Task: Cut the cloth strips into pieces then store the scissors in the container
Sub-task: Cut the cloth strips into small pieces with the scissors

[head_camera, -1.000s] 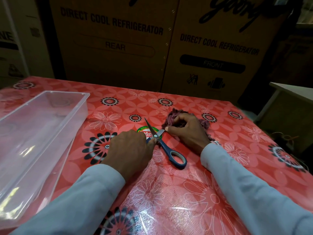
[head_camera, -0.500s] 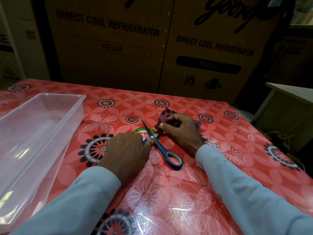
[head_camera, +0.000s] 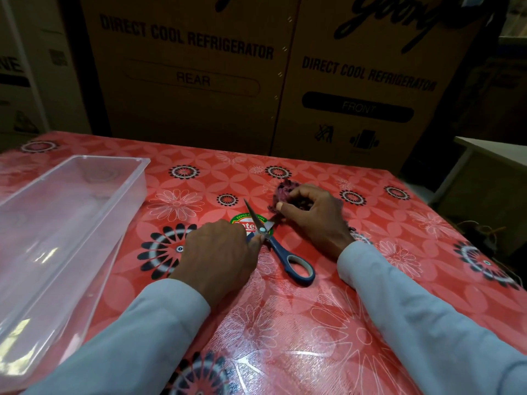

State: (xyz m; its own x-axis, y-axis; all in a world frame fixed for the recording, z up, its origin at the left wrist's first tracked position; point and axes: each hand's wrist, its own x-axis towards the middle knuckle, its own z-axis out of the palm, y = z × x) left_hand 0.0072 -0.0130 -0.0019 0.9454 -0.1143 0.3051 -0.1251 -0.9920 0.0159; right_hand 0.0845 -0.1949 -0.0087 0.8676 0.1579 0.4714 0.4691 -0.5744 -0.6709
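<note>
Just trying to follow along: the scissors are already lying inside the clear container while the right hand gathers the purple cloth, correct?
Not quite. The head view shows the scissors lying on the red tablecloth, with the left hand on them, outside the clear container. The right hand does gather the purple cloth.

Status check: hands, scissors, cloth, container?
Left hand on scissors, flat on table. Right hand gripping cloth. Container empty, left, path clear.

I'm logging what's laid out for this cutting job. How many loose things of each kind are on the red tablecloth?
Scissors, blue-handled: 1
Clear plastic container: 1
Bundle of purple cloth strips, gathered under the right hand: 1; strips too bunched to count singly
Total: 3
</note>
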